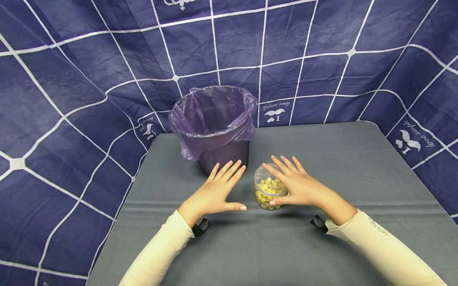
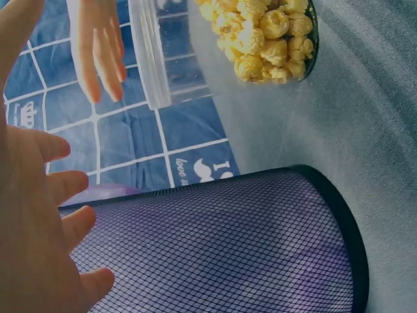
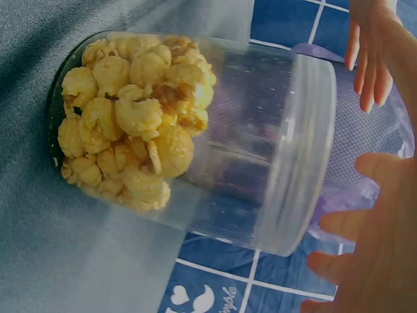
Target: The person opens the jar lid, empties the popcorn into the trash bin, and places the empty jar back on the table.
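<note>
A clear plastic jar point(image 1: 260, 177) stands upright on the grey table, about half full of yellow popcorn point(image 3: 124, 117). My right hand point(image 1: 300, 184) is spread over the jar's right side, its thumb and fingers straight and overlapping it in the head view. In the right wrist view the fingers lie beside the jar's rim point(image 3: 296, 153) and grip nothing. My left hand point(image 1: 214, 192) is spread to the left of the jar, fingers straight and holding nothing. Its fingertips overlap the lower front of a dark mesh bin point(image 1: 229, 155) in the head view.
The bin has a purple plastic bag point(image 1: 200, 147) folded over its rim and stands at the back left of the table point(image 1: 332, 155). Behind and on both sides hangs a blue cloth point(image 1: 236, 43) with white grid lines.
</note>
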Available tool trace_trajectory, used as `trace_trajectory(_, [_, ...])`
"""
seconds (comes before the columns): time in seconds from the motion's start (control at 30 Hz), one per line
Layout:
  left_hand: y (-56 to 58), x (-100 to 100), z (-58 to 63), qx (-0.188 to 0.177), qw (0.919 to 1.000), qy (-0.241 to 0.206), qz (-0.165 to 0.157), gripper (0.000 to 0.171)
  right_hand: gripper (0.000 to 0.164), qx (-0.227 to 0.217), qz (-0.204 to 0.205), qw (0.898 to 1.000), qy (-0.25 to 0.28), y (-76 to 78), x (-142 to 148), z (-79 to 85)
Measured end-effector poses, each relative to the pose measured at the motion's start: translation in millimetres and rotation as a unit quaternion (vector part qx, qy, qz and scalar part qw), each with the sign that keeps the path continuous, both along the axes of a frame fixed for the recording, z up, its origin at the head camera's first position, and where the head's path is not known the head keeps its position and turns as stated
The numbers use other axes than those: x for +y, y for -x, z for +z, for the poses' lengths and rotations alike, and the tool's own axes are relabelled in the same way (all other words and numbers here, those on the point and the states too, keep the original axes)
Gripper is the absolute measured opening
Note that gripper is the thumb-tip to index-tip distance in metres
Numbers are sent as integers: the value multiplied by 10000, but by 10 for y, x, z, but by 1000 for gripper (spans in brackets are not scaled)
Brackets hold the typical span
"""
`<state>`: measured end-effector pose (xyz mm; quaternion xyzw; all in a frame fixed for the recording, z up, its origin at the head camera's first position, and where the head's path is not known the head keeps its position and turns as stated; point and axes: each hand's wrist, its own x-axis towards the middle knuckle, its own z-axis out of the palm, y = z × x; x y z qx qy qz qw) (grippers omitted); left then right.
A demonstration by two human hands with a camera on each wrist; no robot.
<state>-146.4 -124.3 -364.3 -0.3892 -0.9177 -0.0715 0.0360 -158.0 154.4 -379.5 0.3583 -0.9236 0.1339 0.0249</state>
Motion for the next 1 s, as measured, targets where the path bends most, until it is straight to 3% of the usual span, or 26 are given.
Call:
trace_trajectory(0.23, [2,5,-71,-117,9999,-26,80,101,96,-163,-107,9998,-91,38,-36,-76])
trace_trajectory(0.5, [12,17,-177,-249,9996,-62,94,100,91,112,-52,9999,73,61,-47,-156])
trace_trajectory(0.73, [6,35,-245,-318,9992,-180,130,100,80,42,-205,9992,346,60,-113,-119])
trace_trajectory(1.0, [-10,75,-336,-572,9982,-174,106,99,83,31,-434,9980,455,54,-152,-91])
